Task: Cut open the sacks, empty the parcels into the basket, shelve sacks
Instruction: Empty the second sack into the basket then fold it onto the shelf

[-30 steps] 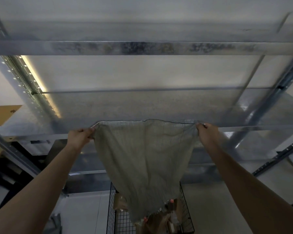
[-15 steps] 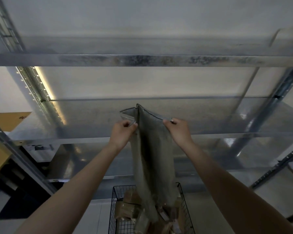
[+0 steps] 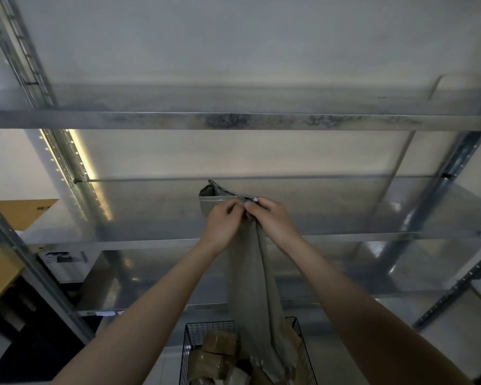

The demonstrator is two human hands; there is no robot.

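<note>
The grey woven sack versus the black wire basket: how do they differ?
The grey woven sack is limp cloth, folded narrow; the black wire basket is a stiff grid. The left hand and right hand pinch the sack's top; the basket stands below, unheld. The sack hangs flat; the basket holds brown parcels.

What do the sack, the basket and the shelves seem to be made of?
The sack looks like woven fabric, perhaps plastic, grey and matte: a fine weave shows and it hangs limp. The basket seems to be black coated wire, seen as a thin grid. The shelves look like galvanised steel, dull silver with mottled patches and soft reflections.
</note>
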